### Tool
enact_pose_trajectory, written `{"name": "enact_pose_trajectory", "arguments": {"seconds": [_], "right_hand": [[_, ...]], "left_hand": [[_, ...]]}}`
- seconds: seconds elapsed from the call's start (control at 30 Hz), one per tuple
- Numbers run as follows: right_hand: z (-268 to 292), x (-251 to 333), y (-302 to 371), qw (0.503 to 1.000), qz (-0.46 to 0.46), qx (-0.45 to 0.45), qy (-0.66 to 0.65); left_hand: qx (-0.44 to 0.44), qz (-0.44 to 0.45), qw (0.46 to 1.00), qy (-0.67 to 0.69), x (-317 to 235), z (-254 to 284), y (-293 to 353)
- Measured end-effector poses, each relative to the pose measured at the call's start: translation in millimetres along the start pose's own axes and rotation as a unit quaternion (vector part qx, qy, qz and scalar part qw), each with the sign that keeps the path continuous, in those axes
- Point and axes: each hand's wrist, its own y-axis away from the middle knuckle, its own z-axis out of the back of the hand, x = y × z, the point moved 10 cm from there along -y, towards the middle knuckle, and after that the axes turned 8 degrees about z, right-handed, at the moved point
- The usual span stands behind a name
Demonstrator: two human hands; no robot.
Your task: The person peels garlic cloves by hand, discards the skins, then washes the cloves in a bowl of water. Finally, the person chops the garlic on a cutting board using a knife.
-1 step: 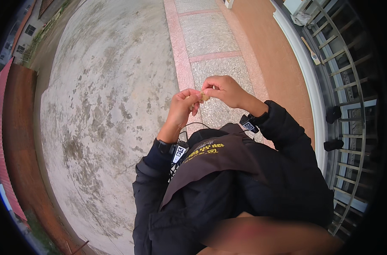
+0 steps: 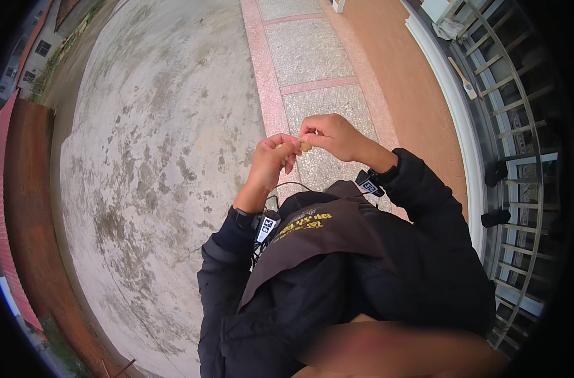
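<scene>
My left hand (image 2: 272, 157) is raised in front of my chest, its thumb and fingertips pinched on a small, lumpy, pale tan piece (image 2: 306, 146), too small to name surely. From the other side my right hand (image 2: 331, 134) bends down, thumb and forefinger closed on the same piece. The fingertips of both hands nearly meet over it. More of something pale tan shows under the curled fingers of my left hand, mostly hidden.
A dark brown apron (image 2: 318, 233) covers my front, and small devices are strapped at both wrists. Below lies a paved strip (image 2: 309, 53) beside stained concrete (image 2: 161, 157). A metal window grille (image 2: 529, 126) stands at right, with a wooden-handled brush (image 2: 462, 77) on the ledge.
Both hands keep their place and their pinch on the tan piece. My right thumb and fingers have shifted very slightly; the whole view has tilted a little.
</scene>
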Motion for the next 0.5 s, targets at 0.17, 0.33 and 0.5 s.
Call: {"name": "enact_pose_trajectory", "arguments": {"seconds": [0.17,0.33,0.5], "right_hand": [[30,-63,-108,0.986,0.072,0.1,0.115],[89,-116,-227,0.965,0.184,0.098,0.16],[155,-147,-349,0.963,0.236,0.047,0.122]], "left_hand": [[-0.001,0.057,0.998,-0.003,-45,36,-116],[-0.004,0.078,0.997,-0.005,-124,61,-237],[-0.028,0.034,0.998,0.044,-216,92,-334]]}}
